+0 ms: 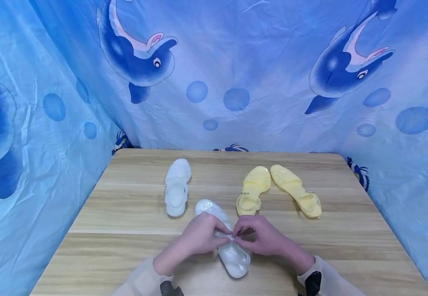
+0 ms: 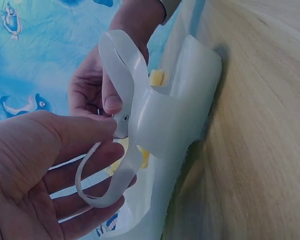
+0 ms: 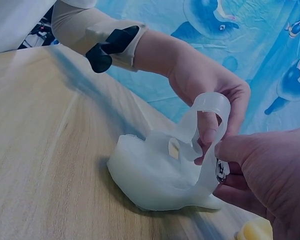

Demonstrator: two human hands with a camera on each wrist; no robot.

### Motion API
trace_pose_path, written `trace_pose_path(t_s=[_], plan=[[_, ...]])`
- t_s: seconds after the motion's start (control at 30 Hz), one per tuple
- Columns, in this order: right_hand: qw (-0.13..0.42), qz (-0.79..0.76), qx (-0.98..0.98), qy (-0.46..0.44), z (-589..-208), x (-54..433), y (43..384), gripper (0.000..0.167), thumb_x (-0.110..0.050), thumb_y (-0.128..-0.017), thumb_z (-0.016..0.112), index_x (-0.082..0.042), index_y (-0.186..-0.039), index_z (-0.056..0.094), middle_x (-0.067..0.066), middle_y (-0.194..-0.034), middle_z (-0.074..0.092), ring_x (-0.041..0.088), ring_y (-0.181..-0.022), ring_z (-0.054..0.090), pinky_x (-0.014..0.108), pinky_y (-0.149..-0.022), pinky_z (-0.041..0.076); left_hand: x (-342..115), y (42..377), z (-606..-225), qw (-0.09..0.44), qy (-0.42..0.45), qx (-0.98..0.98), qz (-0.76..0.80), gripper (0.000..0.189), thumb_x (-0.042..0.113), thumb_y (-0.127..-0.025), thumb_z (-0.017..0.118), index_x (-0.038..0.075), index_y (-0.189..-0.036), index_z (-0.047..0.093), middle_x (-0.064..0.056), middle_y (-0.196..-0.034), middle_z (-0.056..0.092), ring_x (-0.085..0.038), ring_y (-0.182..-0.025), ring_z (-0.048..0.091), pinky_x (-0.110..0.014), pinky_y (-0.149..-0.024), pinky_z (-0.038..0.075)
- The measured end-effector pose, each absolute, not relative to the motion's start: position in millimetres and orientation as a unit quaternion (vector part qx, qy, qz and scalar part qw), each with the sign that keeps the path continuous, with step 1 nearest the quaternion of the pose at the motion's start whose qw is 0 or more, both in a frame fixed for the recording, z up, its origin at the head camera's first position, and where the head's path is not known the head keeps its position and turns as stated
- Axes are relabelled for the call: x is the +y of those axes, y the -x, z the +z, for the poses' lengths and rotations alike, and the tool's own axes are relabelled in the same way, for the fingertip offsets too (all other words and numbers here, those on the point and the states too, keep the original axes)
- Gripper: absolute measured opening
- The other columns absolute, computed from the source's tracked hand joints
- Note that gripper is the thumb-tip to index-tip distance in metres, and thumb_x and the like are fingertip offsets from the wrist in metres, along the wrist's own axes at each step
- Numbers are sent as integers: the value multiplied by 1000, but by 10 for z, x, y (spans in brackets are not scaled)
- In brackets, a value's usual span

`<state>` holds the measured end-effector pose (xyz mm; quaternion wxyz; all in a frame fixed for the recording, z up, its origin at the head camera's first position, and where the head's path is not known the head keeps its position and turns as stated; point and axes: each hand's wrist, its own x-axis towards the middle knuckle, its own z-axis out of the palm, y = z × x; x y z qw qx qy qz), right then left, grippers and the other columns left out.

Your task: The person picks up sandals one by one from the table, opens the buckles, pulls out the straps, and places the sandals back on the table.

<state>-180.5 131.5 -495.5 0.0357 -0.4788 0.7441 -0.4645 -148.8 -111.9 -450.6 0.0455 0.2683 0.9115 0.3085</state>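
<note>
A pearly white sandal (image 1: 232,261) lies aslant on the table before me, its toe pointing away and to the left. From the left my left hand (image 1: 207,235) pinches its ankle strap (image 2: 125,180) between thumb and forefinger. Opposite it, the right hand (image 1: 260,236) grips the strap beside a small metal buckle (image 3: 220,171). Both hands' fingertips almost meet over the sandal. In the left wrist view the strap bends in a loose loop by the left fingers. Whether the strap's end passes through the buckle is hidden by the fingers.
A second white sandal (image 1: 176,189) stands farther back on the left. Two yellow sandals (image 1: 257,181) (image 1: 295,189) lie behind the right hand, their toes close together. The wooden table (image 1: 125,218) ends at a blue curtain (image 1: 214,61) printed with dolphins.
</note>
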Motion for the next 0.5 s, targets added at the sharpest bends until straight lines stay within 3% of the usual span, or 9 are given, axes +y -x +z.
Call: trace_pose_path(t_s=[0.5], plan=[[40, -477, 735, 480, -4996, 1332, 1804, 19, 0, -90, 80, -14, -102, 73, 1, -99, 75, 5, -93, 74, 23, -77, 65, -1123, 1454, -4477, 71, -248, 916, 309, 12, 23, -86, 89, 19, -96, 87, 5, -90, 84, 8, -58, 51, -14, -60, 47]])
